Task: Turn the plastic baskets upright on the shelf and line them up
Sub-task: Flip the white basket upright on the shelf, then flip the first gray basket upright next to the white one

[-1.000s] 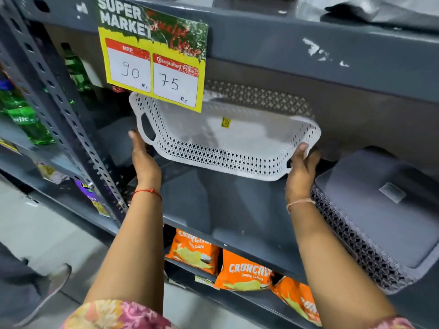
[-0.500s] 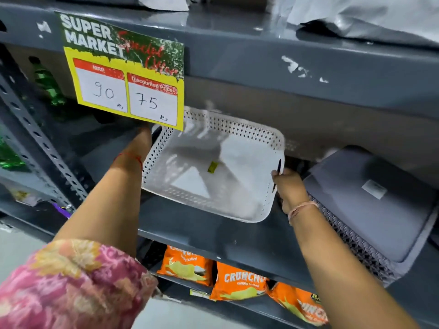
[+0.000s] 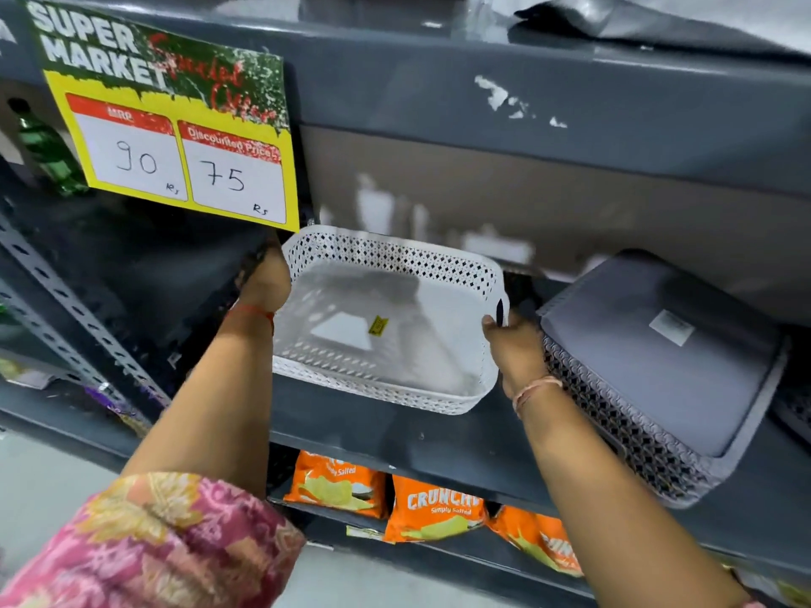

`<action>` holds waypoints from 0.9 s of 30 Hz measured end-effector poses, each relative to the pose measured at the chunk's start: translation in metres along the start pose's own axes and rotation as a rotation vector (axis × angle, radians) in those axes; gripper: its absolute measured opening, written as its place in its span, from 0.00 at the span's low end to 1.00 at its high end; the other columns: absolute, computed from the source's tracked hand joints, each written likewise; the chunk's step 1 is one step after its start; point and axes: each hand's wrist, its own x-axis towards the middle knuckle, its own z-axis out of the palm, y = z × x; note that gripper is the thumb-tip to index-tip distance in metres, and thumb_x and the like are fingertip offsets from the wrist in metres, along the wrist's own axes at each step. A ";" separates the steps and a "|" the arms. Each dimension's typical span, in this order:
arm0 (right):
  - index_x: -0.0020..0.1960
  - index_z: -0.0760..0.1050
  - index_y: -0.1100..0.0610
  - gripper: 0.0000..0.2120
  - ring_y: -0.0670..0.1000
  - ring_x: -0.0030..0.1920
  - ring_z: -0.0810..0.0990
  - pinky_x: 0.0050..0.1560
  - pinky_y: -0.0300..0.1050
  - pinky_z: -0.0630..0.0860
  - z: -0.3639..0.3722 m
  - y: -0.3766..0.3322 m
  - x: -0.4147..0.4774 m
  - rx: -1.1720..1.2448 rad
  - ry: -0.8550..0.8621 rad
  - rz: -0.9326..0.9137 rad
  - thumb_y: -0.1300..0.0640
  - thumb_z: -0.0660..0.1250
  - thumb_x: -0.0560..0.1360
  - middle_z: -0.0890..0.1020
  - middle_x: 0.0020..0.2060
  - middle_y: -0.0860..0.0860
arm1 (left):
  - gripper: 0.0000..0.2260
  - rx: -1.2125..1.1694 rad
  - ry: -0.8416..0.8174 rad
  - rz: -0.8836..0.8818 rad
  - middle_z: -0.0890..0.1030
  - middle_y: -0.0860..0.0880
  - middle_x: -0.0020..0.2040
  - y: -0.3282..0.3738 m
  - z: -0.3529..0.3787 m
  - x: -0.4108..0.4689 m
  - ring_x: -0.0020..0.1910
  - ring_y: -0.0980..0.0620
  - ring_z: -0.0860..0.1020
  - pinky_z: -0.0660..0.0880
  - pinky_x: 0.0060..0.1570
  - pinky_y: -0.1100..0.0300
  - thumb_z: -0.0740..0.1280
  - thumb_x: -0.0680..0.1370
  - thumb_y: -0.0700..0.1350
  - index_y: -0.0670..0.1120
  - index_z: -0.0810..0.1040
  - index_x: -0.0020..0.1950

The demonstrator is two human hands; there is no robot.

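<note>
A white perforated plastic basket (image 3: 395,331) sits upright on the grey shelf (image 3: 439,445), its open side up and a small yellow sticker inside. My left hand (image 3: 265,278) grips its left end, partly hidden behind the price sign. My right hand (image 3: 511,344) holds the handle slot at its right end. Just to the right, a grey basket (image 3: 658,366) lies upside down, bottom up with a white label, close beside my right hand.
A yellow price sign (image 3: 175,138) hangs from the shelf above, over the left hand. Green bottles (image 3: 44,147) stand at far left behind a perforated upright (image 3: 79,318). Orange snack bags (image 3: 434,506) fill the shelf below.
The white basket went from tilted and lifted to upright and low on the shelf. Both hands stayed on its ends and moved deeper in with it.
</note>
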 end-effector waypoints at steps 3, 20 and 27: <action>0.72 0.61 0.62 0.29 0.62 0.66 0.72 0.66 0.52 0.70 -0.010 -0.009 -0.017 -0.329 0.065 -0.285 0.51 0.63 0.76 0.71 0.69 0.61 | 0.25 0.200 0.181 0.177 0.60 0.38 0.75 0.021 0.021 -0.059 0.75 0.42 0.54 0.47 0.74 0.52 0.45 0.80 0.53 0.40 0.61 0.72; 0.70 0.66 0.62 0.44 0.62 0.74 0.60 0.74 0.54 0.54 -0.215 0.056 0.018 -0.740 0.353 -0.476 0.32 0.47 0.66 0.62 0.73 0.64 | 0.34 -0.092 -0.178 0.329 0.45 0.42 0.77 0.001 0.227 -0.334 0.76 0.50 0.42 0.39 0.74 0.58 0.43 0.77 0.62 0.39 0.48 0.74; 0.76 0.48 0.60 0.42 0.62 0.77 0.45 0.76 0.56 0.44 -0.270 0.076 0.072 -0.786 0.186 -0.142 0.33 0.53 0.74 0.46 0.76 0.63 | 0.23 -0.185 -0.107 0.013 0.45 0.43 0.78 -0.013 0.264 -0.374 0.77 0.50 0.43 0.40 0.73 0.61 0.48 0.81 0.46 0.40 0.47 0.74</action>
